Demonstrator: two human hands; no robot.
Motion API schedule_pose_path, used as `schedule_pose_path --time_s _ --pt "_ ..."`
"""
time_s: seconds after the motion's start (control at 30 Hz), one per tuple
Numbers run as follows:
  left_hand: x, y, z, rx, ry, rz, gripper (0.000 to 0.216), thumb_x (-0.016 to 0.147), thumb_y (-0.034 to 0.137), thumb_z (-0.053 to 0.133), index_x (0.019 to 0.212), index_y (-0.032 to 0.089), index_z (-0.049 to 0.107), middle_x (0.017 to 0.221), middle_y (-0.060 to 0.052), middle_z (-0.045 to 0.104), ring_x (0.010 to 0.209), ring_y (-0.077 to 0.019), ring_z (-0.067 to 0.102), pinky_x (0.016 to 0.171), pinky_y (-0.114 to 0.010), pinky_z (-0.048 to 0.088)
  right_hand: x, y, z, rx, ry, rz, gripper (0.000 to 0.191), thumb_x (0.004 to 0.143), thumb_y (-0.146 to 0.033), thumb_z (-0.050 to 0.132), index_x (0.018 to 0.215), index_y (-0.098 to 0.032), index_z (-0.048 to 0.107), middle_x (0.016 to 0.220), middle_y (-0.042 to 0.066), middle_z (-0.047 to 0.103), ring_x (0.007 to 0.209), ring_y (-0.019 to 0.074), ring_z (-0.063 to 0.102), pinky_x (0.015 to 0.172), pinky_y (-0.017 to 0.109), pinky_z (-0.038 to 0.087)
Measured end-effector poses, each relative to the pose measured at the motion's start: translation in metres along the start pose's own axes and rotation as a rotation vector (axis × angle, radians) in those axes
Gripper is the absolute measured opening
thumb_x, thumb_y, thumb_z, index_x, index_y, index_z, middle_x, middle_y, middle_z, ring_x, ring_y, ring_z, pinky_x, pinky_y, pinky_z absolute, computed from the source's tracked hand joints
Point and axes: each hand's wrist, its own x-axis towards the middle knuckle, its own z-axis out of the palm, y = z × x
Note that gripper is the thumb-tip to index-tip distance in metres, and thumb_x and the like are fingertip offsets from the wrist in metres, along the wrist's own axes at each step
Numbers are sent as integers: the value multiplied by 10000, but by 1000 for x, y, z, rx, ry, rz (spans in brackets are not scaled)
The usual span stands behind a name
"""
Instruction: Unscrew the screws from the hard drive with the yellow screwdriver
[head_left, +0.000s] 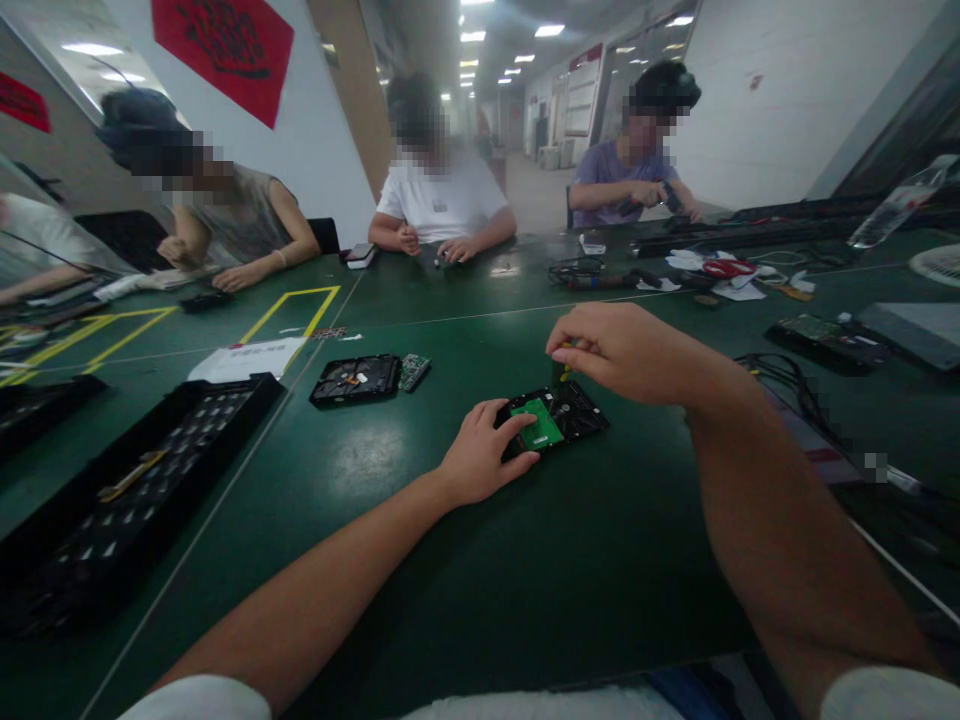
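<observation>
A black hard drive [581,408] with a green circuit board lies flat on the table in front of me. My left hand [484,455] grips its left side, thumb along the near edge and fingers over the board. Above the drive's far edge, my right hand [607,345] is closed around a small screwdriver [564,374] with a yellow and dark handle. Its handle points down toward the drive; the tip is too small to make out. Left of these, a second hard drive [352,381] lies beside a loose circuit board [415,372].
A long black tray [225,425] holding small parts stands at the left, near a white paper [251,358]. Cables [787,375] and another drive-like unit [829,340] lie at the right. Several people sit across the green table [390,560]. A plastic bottle [896,210] is at the far right.
</observation>
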Motion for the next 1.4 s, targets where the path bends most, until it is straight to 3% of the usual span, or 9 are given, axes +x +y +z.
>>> schedule_pose_path --time_s 0.27,0.43,0.67,0.83,0.97,1.13,1.23,1.4 --pt "0 1 0 9 17 1 590 990 552 666 1522 319 562 1547 -146 473 1471 -385 420 1198 -618 412 5 1 5 -25 61 117 204 969 -364 701 877 -187 743 817 49 763 745 193 663 688 303 417" --pt "0 2 -2 21 10 -2 584 993 564 653 1513 309 575 1536 -152 473 1458 -390 424 1186 -613 422 5 -1 5 -13 41 65 128 960 -225 658 981 -186 778 905 53 795 789 197 691 729 307 443" --pt "1 3 -2 37 18 -11 584 985 567 658 1507 319 577 1523 -148 479 1443 -394 431 1180 -622 421 0 0 0 -4 -17 24 275 955 -132 558 1095 -195 786 1015 52 812 886 207 723 784 311 481" --pt "1 5 -1 70 7 -18 577 995 559 642 1504 295 575 1512 -170 465 1438 -405 428 1175 -628 416 1 0 1 -26 -11 85 154 973 -283 659 986 -184 776 895 51 790 786 197 694 718 307 448" --pt "1 4 1 80 8 -18 570 999 559 635 1502 299 567 1508 -169 459 1433 -401 428 1172 -622 419 3 0 2 -73 -1 162 287 973 -439 697 847 -186 748 772 43 753 718 195 666 672 305 410" --pt "1 4 3 77 21 -42 568 998 559 641 1501 309 556 1506 -158 457 1434 -392 423 1176 -615 419 3 2 3 -54 -8 86 176 975 -283 651 1013 -182 790 915 58 795 812 203 696 752 307 439" --pt "2 3 4 73 39 -66 562 1007 550 631 1499 289 558 1519 -169 444 1441 -398 412 1175 -614 422 3 1 3 -5 -19 21 241 973 -229 608 1122 -196 794 1054 72 802 885 212 705 822 318 460" --pt "2 2 4 55 52 -57 558 1013 539 631 1504 285 556 1535 -167 441 1455 -390 407 1186 -602 420 7 -2 8 27 9 6 249 1017 -297 576 1054 -185 795 1062 90 795 940 227 699 864 330 458"
